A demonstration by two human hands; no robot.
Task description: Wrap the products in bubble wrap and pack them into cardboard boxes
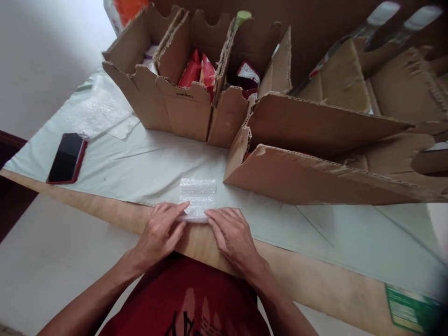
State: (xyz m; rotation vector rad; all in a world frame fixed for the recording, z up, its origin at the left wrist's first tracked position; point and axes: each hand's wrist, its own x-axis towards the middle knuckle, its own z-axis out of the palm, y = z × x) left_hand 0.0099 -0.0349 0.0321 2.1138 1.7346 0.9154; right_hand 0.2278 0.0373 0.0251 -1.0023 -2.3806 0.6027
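Note:
A small rectangular piece of clear bubble wrap [198, 190] lies at the near edge of the table in front of me. Its near edge looks rolled or folded over. My left hand [161, 229] grips the near left corner, with thumb and fingers bent around it. At the near right corner, my right hand [232, 231] has its fingers closed together on the same edge. Whether anything is inside the fold cannot be made out.
Cardboard box organisers [191, 112] holding red packets [192, 70] stand behind. A long cardboard box [329, 175] reaches rightward. Left are a phone [66, 158] and a larger bubble wrap sheet [101, 107]. A green printed item [413, 308] is at the lower right.

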